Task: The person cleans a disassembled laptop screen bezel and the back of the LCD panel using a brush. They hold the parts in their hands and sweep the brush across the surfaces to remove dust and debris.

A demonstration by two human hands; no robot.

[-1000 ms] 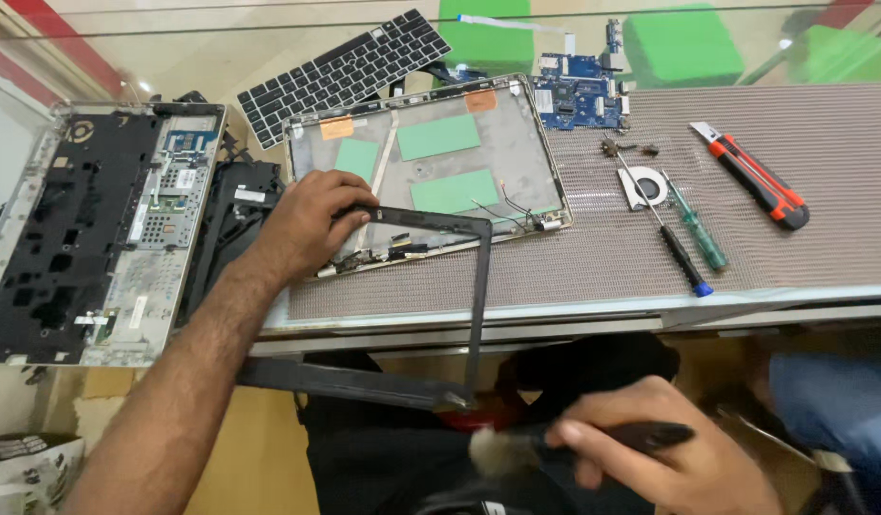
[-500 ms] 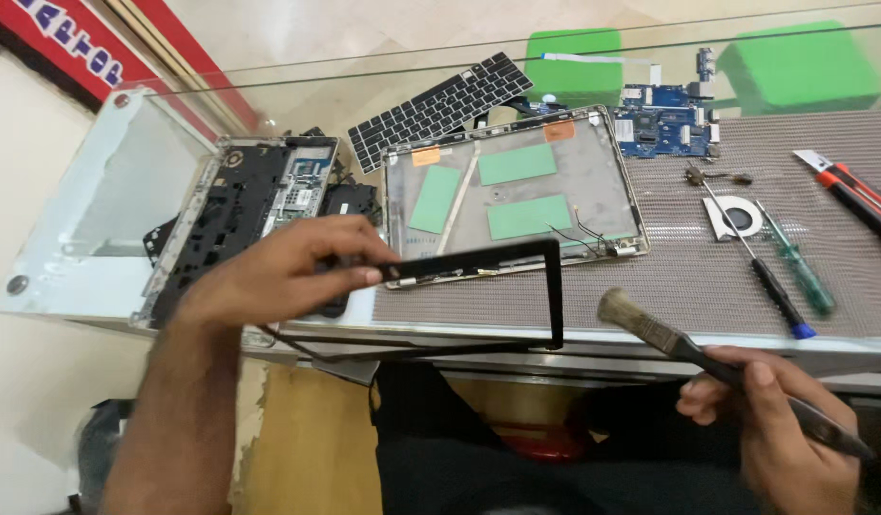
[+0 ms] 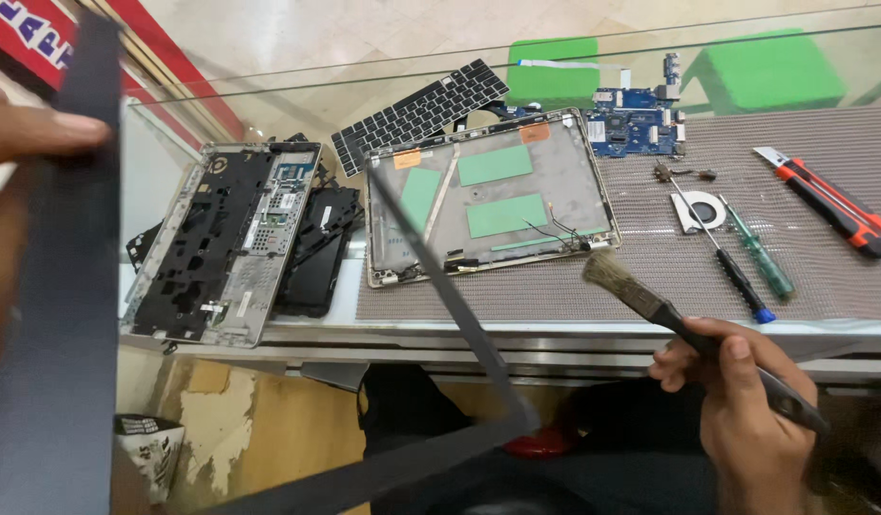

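Note:
My left hand (image 3: 25, 129) grips a thin black screen bezel frame (image 3: 63, 315), lifted close to the camera at the far left; its other sides run diagonally across the view. My right hand (image 3: 746, 410) holds a black-handled brush (image 3: 650, 300), bristles pointing up-left just off the front corner of the open grey laptop lid (image 3: 493, 195), which lies on the mat with green pads inside.
A laptop base chassis (image 3: 221, 243) and black panel lie at left. Behind are a keyboard (image 3: 421, 114) and a blue circuit board (image 3: 636, 119). To the right lie a small fan (image 3: 703, 210), two screwdrivers (image 3: 755, 257) and an orange utility knife (image 3: 831, 205).
My left hand has raised the bezel frame from the laptop lid up close to the camera at the left. The right hand has brought the brush up to the table's front edge.

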